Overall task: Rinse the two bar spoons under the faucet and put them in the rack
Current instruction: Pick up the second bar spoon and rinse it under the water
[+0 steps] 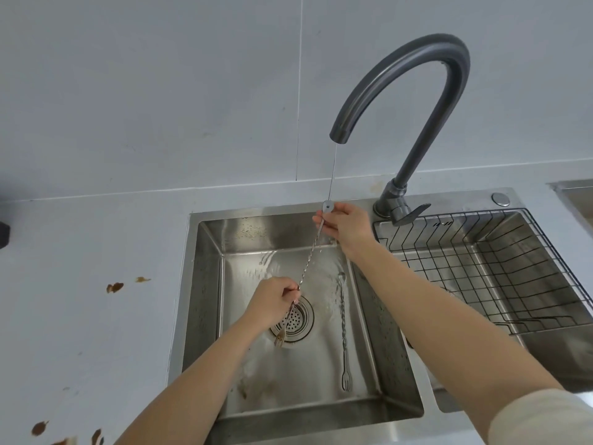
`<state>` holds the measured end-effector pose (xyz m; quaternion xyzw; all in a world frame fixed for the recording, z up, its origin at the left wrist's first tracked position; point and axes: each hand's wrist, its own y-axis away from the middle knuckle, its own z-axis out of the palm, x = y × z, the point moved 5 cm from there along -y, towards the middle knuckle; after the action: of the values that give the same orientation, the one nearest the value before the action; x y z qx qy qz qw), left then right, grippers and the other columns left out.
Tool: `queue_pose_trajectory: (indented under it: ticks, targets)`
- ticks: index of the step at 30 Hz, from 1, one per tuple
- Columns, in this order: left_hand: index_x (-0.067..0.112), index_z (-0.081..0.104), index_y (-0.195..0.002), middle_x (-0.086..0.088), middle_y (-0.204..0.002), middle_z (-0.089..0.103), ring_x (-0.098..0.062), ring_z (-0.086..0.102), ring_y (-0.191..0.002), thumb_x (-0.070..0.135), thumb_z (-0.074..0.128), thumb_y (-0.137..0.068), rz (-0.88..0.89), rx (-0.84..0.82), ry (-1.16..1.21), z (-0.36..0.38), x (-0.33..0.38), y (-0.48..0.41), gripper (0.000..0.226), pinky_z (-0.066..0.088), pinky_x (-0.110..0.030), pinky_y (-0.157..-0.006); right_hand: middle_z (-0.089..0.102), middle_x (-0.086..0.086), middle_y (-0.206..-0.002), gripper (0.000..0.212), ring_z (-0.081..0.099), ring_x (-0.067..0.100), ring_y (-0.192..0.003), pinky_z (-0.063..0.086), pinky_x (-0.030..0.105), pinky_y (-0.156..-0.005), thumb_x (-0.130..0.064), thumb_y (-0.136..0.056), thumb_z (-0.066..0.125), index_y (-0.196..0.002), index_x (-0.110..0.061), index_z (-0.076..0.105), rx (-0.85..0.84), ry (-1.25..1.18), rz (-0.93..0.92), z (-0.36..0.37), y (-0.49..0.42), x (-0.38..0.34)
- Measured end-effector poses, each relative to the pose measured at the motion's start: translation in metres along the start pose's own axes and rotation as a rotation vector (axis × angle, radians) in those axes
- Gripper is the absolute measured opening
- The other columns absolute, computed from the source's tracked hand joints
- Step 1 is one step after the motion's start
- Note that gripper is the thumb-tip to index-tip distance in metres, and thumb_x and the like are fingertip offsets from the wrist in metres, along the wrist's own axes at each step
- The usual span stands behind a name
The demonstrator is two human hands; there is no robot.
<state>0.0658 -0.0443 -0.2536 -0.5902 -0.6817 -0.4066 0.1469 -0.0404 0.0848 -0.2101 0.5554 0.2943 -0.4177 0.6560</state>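
The sink, centre frame, holds one bar spoon. A second bar spoon slants under the faucet, stem gripped by the left hand, top pinched by the right hand. One rack sits right.

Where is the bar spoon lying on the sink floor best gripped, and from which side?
Pinch the bar spoon at the middle of its twisted stem, from above. It lies flat on the sink floor; the twist should resist slipping.
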Motion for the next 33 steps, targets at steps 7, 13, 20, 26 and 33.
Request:
queue_pose_trajectory:
  ticks: [7, 13, 20, 26, 33]
  targets:
    - [0.0, 0.068, -0.092, -0.013, -0.097, 0.071, -0.012, 0.054, -0.078, 0.011, 0.054, -0.09, 0.0, 0.03, 0.016, -0.003, -0.001, -0.003, 0.018, 0.037, -0.018, -0.076, 0.061, 0.004, -0.073, 0.017, 0.064, 0.014, -0.062, 0.056, 0.021, -0.058, -0.006, -0.095, 0.046, -0.082, -0.012, 0.055, -0.053, 0.088, -0.035, 0.006, -0.007, -0.008]
    - [-0.001, 0.068, -0.086, -0.003, -0.08, 0.062, -0.012, 0.053, -0.074, 0.011, 0.055, -0.089, 0.016, 0.018, 0.005, -0.004, -0.001, -0.006, 0.018, 0.035, -0.017, -0.067, 0.059, 0.003, -0.067, 0.028, 0.062, 0.009, -0.05, 0.053, 0.017, -0.048, -0.024, -0.097, 0.045, -0.071, -0.014, 0.053, -0.008, 0.117, -0.041, 0.005, -0.007, -0.01]
    - [-0.002, 0.068, -0.087, -0.002, -0.076, 0.061, -0.006, 0.054, -0.063, 0.009, 0.056, -0.088, 0.02, 0.032, 0.065, -0.003, 0.003, -0.008, 0.016, 0.04, -0.012, -0.065, 0.056, 0.002, -0.06, 0.036, 0.056, 0.006, -0.039, 0.049, 0.016, -0.043, -0.031, -0.097, 0.042, -0.067, -0.013, 0.052, -0.059, 0.118, -0.044, 0.012, -0.005, -0.003]
    - [-0.004, 0.068, -0.089, -0.013, -0.086, 0.069, -0.013, 0.055, -0.068, 0.007, 0.059, -0.086, -0.007, 0.075, 0.107, -0.008, 0.001, -0.008, 0.014, 0.041, -0.022, -0.076, 0.058, 0.007, -0.069, 0.015, 0.063, 0.003, -0.043, 0.056, 0.017, -0.051, -0.002, -0.091, 0.052, -0.079, -0.01, 0.054, -0.152, 0.099, -0.063, 0.015, -0.004, -0.001]
    - [-0.002, 0.068, -0.091, -0.016, -0.096, 0.071, -0.014, 0.052, -0.078, 0.013, 0.063, -0.084, -0.018, 0.117, 0.059, -0.012, 0.001, -0.008, 0.017, 0.038, -0.022, -0.076, 0.06, 0.007, -0.075, 0.015, 0.062, 0.016, -0.063, 0.056, 0.017, -0.056, 0.0, -0.095, 0.044, -0.106, -0.009, 0.047, -0.06, 0.084, -0.074, 0.009, -0.006, -0.008]
